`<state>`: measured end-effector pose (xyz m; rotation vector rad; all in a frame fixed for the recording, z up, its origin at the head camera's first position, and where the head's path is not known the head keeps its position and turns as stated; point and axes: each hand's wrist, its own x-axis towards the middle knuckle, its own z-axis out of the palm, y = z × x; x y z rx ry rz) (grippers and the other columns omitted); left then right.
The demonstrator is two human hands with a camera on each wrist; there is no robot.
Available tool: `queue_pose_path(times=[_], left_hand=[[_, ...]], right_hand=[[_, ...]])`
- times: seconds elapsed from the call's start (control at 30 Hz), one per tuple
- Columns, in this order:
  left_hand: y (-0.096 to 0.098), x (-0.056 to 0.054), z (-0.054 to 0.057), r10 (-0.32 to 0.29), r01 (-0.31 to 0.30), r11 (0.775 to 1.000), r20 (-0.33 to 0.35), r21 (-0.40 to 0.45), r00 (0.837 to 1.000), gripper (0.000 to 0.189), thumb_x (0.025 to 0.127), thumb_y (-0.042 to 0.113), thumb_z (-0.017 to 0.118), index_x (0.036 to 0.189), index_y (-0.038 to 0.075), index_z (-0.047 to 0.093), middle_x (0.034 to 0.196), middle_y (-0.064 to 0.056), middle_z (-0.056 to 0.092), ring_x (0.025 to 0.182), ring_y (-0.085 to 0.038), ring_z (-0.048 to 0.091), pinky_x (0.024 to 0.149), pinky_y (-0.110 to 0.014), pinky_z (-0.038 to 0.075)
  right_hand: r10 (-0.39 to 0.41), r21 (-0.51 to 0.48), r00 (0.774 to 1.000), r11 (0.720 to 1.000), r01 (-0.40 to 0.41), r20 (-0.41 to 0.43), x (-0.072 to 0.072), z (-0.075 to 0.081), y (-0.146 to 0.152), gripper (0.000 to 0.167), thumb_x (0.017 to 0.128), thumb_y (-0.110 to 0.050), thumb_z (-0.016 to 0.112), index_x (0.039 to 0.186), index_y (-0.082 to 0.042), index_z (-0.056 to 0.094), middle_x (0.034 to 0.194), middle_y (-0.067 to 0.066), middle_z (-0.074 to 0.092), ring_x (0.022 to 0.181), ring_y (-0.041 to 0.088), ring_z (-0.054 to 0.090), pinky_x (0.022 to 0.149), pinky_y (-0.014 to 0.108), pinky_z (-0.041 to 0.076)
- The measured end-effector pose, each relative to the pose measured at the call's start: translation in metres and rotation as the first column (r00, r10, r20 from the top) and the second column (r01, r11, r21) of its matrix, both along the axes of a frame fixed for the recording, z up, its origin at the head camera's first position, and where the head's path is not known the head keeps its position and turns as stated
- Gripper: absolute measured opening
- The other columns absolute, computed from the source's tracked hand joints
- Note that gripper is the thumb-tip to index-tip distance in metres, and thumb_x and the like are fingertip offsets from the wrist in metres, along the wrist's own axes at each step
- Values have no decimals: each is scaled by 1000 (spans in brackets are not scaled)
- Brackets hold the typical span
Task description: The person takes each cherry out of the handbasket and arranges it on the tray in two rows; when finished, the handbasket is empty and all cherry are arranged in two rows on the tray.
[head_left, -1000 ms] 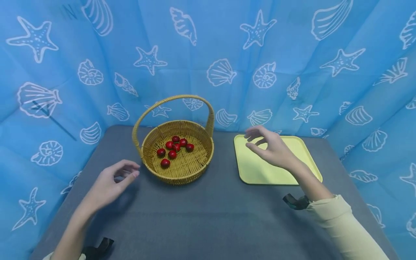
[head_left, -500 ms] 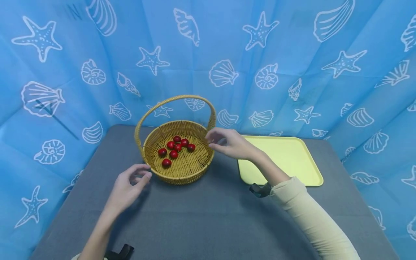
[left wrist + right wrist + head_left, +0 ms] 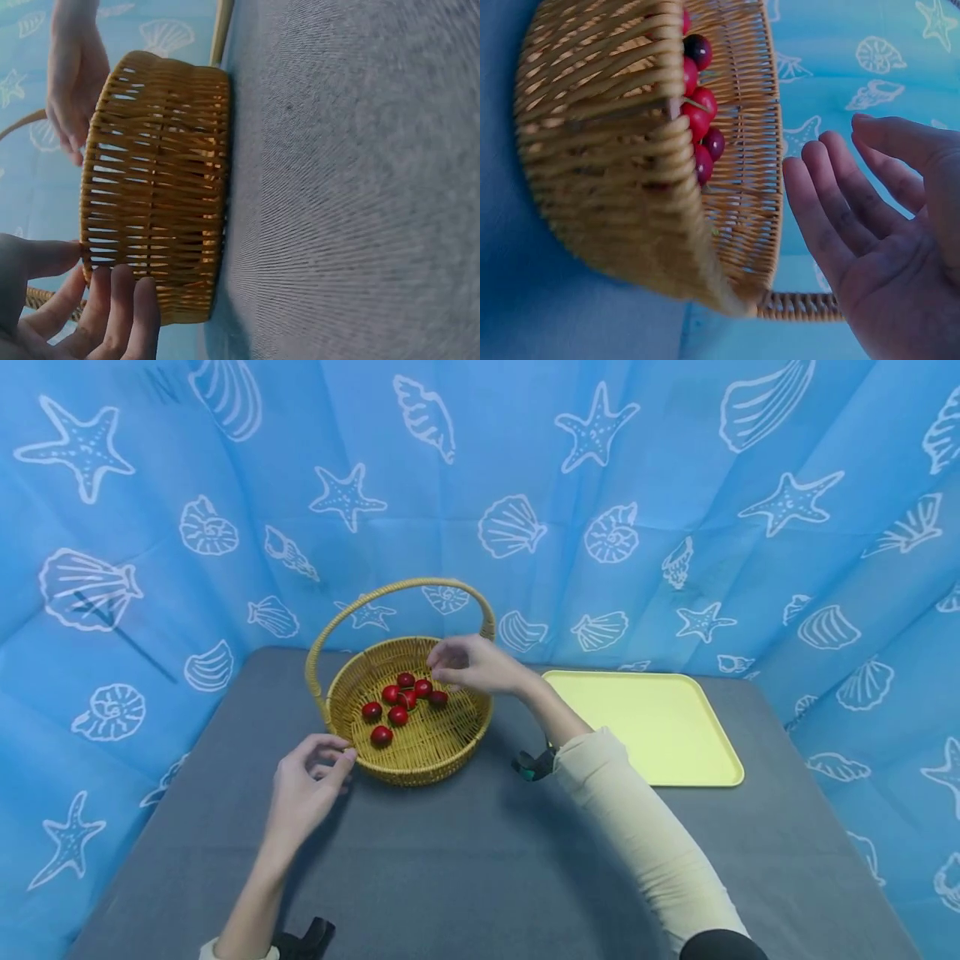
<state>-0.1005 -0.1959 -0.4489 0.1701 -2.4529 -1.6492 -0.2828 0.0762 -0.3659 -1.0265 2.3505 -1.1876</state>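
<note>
A round yellow wicker basket (image 3: 438, 747) with a tall arched handle (image 3: 405, 585) stands on the table, holding several red cherries (image 3: 381, 737). My left hand (image 3: 303, 785) is at the basket's near left rim. In the left wrist view its thumb meets the rim while the curled fingers (image 3: 112, 307) lie against the woven outer wall. Above the right side of the basket is my right hand (image 3: 480, 667), holding nothing. Its fingers (image 3: 840, 195) are loosely bent in the right wrist view, near the cherries, which show partly behind the basket's rim (image 3: 686, 150).
A pale yellow rectangular tray (image 3: 675, 735) lies to the right on the grey tablecloth (image 3: 465, 877). A blue curtain (image 3: 525, 460) with white shells and starfish hangs behind and along both sides of the table.
My right hand has moved left from over the tray to over the basket. My left hand has moved right to the basket's rim. The basket and cherries stay in place.
</note>
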Motion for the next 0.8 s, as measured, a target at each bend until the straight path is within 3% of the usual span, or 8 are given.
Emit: queue_pose_path(times=[0.1, 0.3, 0.6, 0.8], left_hand=[[0, 0, -2, 11, -11, 1000, -16, 17, 1000, 23, 105, 21, 74, 121, 4, 70, 108, -24, 76, 74, -15, 77, 66, -33, 68], [0, 1, -2, -3, 3, 999, 10, 43, 1000, 28, 107, 24, 72, 125, 4, 68, 113, -25, 74, 77, -15, 77, 69, -34, 68], [0, 2, -3, 0, -2, 999, 33, 44, 999, 29, 107, 27, 72, 126, 5, 68, 112, -25, 74, 79, -18, 77, 70, -33, 68], [0, 1, -4, 7, -8, 999, 18, 52, 1000, 28, 106, 27, 73, 125, 6, 68, 113, -24, 75, 76, -17, 77, 68, -32, 68]], right_hand=[[-16, -10, 995, 1000, 17, 94, -8, -3, -12, 25, 107, -9, 67, 130, 0, 67, 129, 28, 72, 113, 40, 74, 93, 51, 67], [-62, -38, 979, 997, 71, 196, -19, -9, -27, 24, 109, -11, 63, 131, 0, 67, 133, 30, 69, 122, 42, 72, 101, 63, 62], [-150, -79, 938, 980, 183, 312, -32, -23, -38, 31, 108, -6, 62, 135, 8, 63, 134, 30, 69, 131, 51, 65, 108, 64, 59], [-201, 26, 935, 979, 202, 292, -35, -31, -36, 26, 106, -9, 65, 129, 3, 69, 124, 20, 73, 120, 44, 69, 106, 57, 60]])
